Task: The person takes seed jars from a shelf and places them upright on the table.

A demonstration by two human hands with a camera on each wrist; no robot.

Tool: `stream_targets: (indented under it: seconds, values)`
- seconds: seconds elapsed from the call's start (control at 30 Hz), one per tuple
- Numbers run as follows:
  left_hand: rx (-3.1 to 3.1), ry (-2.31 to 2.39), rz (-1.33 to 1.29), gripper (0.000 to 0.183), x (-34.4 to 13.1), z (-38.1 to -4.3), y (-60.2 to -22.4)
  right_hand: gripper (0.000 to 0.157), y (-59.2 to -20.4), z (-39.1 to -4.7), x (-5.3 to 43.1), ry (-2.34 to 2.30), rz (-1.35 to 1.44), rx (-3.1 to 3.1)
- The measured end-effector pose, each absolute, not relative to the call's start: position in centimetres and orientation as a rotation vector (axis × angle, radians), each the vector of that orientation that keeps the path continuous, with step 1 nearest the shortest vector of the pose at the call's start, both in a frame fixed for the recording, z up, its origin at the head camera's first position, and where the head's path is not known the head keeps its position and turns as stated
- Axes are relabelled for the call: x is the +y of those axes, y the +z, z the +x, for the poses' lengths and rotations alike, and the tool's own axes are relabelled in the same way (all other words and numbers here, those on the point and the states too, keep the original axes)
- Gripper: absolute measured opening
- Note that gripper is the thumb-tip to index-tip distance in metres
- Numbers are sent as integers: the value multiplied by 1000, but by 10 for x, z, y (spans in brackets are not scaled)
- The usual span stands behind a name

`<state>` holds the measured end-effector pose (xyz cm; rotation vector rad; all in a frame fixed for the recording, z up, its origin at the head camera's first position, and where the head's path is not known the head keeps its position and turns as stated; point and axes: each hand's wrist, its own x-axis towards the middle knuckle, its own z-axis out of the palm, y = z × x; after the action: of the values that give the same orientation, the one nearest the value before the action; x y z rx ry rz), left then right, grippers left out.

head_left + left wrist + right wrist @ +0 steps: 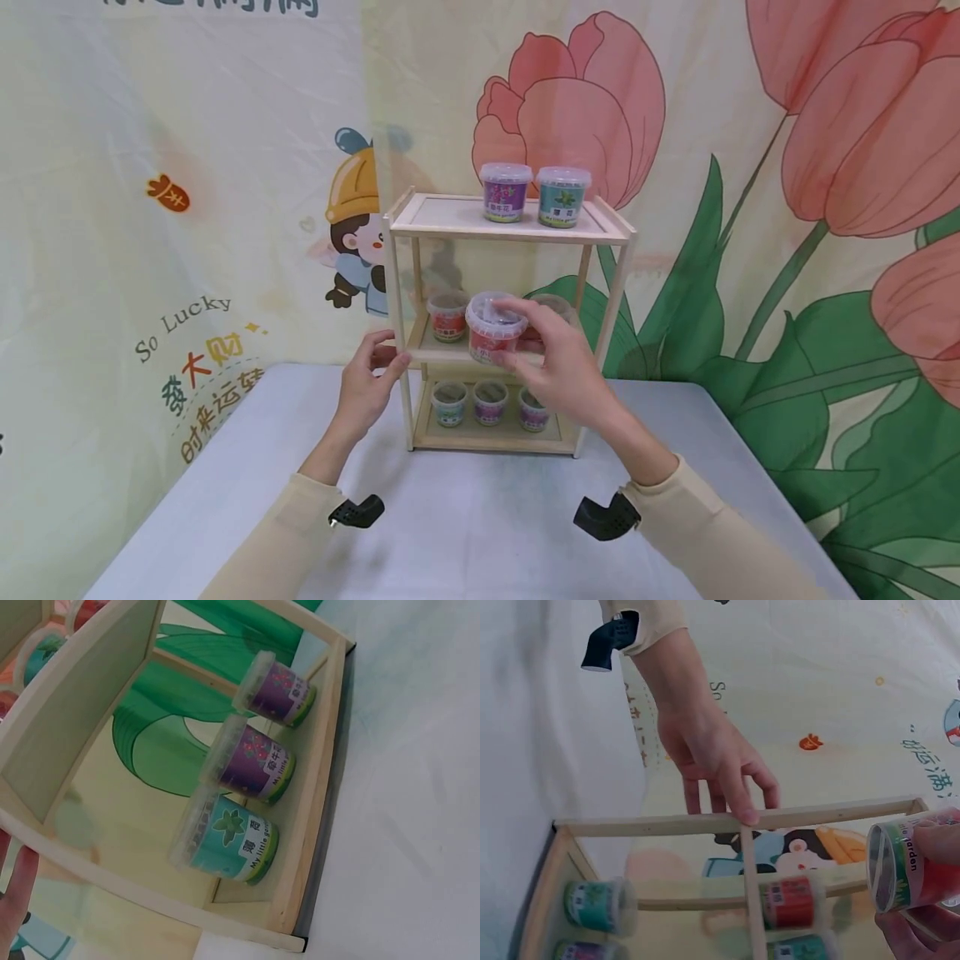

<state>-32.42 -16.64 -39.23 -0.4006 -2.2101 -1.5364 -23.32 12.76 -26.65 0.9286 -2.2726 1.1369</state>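
Note:
My right hand [566, 367] grips a small plastic tub [492, 337] with a red label and a clear lid, thumb low and fingers near the lid. The tub is at the front of the middle tier of a wooden shelf rack [480, 444]; in the right wrist view it appears tilted. My left hand [367, 379] holds the rack's left front post at middle-tier height, thumb in front and other fingers passing behind. To the left of the held tub stands another red tub [447, 321]. A further tub [553, 307] is partly hidden behind my right hand.
On the top tier are a purple tub [506, 193] and a teal tub [563, 197]. Below, a teal tub [234, 838] and two purple ones stand in a row. The rack is on a white-covered table [465, 517], before a printed cloth backdrop [262, 167].

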Motion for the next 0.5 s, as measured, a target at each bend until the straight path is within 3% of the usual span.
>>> stream_targets:
  seconds: [0.5]
  values:
    - [-2230,-1535,-394,49,-166,-325,-393,58,-376,-227,97,1338,749,-2373]
